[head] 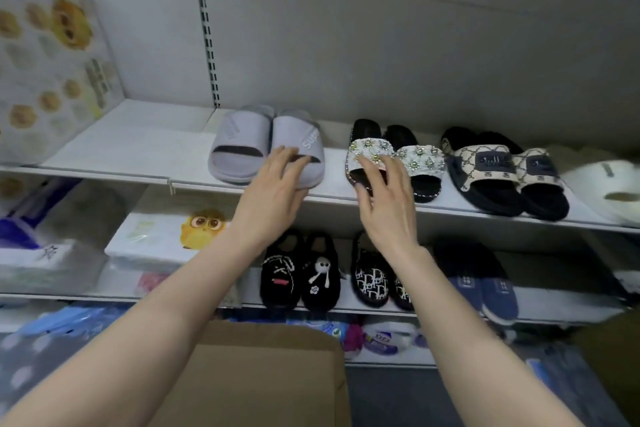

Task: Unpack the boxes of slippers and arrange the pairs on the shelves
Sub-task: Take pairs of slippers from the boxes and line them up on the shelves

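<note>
White letters "Sup" show on the strap of the right-hand grey slide on the upper shelf, the word's end hidden. Black slippers on the lower shelf carry a repeated "Dior" monogram; the dark patches on the beige slides are unreadable.

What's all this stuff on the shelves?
grey slides: pair, grey, upper shelf left
jewelled sandals: pair, black-white, upper shelf middle
patterned slides: pair, black-beige, upper shelf right
white slipper: one, white, upper far right
fuzzy slippers: pair, black, lower shelf left
lettered slippers: pair, black-white, lower shelf middle
navy slippers: pair, blue, lower shelf right
cardboard box: one, brown, bottom centre
printed packs: several, white-yellow, far left
left hand: touching a grey slide
right hand: at a jewelled sandal
</note>
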`<state>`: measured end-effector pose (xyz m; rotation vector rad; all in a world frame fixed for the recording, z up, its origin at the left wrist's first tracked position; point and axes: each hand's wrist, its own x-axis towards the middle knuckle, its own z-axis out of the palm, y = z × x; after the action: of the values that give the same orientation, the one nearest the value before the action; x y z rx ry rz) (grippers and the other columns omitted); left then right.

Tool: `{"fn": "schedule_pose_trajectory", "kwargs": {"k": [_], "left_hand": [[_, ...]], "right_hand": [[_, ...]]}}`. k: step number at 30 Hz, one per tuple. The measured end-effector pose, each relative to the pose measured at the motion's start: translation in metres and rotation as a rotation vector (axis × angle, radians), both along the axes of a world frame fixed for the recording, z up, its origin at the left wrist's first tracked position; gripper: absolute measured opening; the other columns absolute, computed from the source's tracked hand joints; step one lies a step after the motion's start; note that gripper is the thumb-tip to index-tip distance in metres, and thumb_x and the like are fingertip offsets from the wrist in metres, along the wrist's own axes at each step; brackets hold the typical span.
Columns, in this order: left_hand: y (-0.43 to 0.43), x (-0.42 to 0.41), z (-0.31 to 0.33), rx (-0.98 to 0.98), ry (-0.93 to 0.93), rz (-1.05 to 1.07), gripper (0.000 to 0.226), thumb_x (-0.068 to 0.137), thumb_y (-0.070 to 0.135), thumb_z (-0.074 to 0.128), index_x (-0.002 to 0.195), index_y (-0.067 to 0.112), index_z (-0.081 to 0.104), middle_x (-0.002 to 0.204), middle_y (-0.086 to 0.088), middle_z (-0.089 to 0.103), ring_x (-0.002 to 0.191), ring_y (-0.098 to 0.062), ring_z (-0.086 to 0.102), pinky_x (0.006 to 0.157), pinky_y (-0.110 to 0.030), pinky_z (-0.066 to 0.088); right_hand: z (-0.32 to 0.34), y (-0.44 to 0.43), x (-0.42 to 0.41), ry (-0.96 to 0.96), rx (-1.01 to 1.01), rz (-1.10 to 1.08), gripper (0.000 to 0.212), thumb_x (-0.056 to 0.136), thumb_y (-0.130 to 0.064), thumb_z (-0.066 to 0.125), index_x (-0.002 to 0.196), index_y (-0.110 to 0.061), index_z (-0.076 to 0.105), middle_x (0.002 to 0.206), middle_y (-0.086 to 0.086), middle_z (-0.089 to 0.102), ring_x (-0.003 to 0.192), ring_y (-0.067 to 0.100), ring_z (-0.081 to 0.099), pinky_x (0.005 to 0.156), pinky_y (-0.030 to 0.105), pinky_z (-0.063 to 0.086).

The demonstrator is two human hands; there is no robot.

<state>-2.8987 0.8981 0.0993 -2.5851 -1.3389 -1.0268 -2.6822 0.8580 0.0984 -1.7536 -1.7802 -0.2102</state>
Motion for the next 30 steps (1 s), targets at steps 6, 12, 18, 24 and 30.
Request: {"fn": "schedule_pose_trajectory", "kwargs": {"k": [6, 12, 18, 24, 30], "left_hand": [[0.002, 0.114, -0.006, -0.081, 0.098, -0.076, 0.068, 0.089, 0.031, 0.064, 0.148, 0.016, 0.035, 0.153, -0.016, 0.032, 0.142, -0.039, 0.026, 0.115, -0.049, 0.028], [0.019, 0.162, -0.013, -0.164, 0.018, 0.035, 0.069, 0.09, 0.023, 0.064, 0.15, 0.025, 0.029, 0.159, -0.014, 0.017, 0.146, -0.037, 0.014, 0.118, -0.043, 0.015], [0.024, 0.17, -0.005, -0.194, 0.032, 0.109, 0.067, 0.083, 0.019, 0.067, 0.144, 0.022, 0.039, 0.156, -0.015, 0.024, 0.144, -0.04, 0.018, 0.116, -0.052, 0.024], [-0.001, 0.237, 0.012, -0.041, -0.022, 0.026, 0.06, 0.087, 0.027, 0.059, 0.142, 0.008, 0.041, 0.152, -0.017, 0.031, 0.145, -0.038, 0.019, 0.117, -0.049, 0.023], [-0.022, 0.355, 0.008, -0.239, 0.04, -0.085, 0.092, 0.085, 0.054, 0.061, 0.154, 0.011, 0.015, 0.159, -0.021, 0.006, 0.147, -0.038, 0.003, 0.12, -0.044, 0.012]], "right_hand": [[-0.005, 0.001, 0.106, 0.056, -0.219, -0.123, 0.059, 0.099, -0.045, 0.044, 0.153, -0.039, 0.021, 0.163, 0.014, 0.008, 0.15, 0.037, 0.005, 0.119, 0.053, 0.018], [-0.007, 0.016, 0.134, 0.096, -0.239, 0.054, 0.06, 0.101, -0.043, 0.042, 0.153, -0.043, 0.013, 0.164, 0.004, -0.008, 0.15, 0.03, 0.007, 0.117, 0.044, 0.023], [-0.005, 0.022, 0.145, 0.041, -0.259, 0.123, 0.06, 0.101, -0.044, 0.041, 0.155, -0.039, 0.014, 0.164, 0.009, -0.005, 0.145, 0.034, 0.016, 0.114, 0.046, 0.029], [0.009, -0.005, 0.237, 0.037, 0.06, 0.042, 0.047, 0.1, -0.028, 0.049, 0.146, -0.026, 0.042, 0.154, 0.014, 0.033, 0.143, 0.033, 0.027, 0.117, 0.046, 0.028], [-0.003, -0.033, 0.348, 0.137, -0.135, -0.177, 0.066, 0.096, -0.047, 0.05, 0.154, -0.031, 0.021, 0.16, 0.016, 0.017, 0.146, 0.034, 0.019, 0.116, 0.049, 0.025]]}}
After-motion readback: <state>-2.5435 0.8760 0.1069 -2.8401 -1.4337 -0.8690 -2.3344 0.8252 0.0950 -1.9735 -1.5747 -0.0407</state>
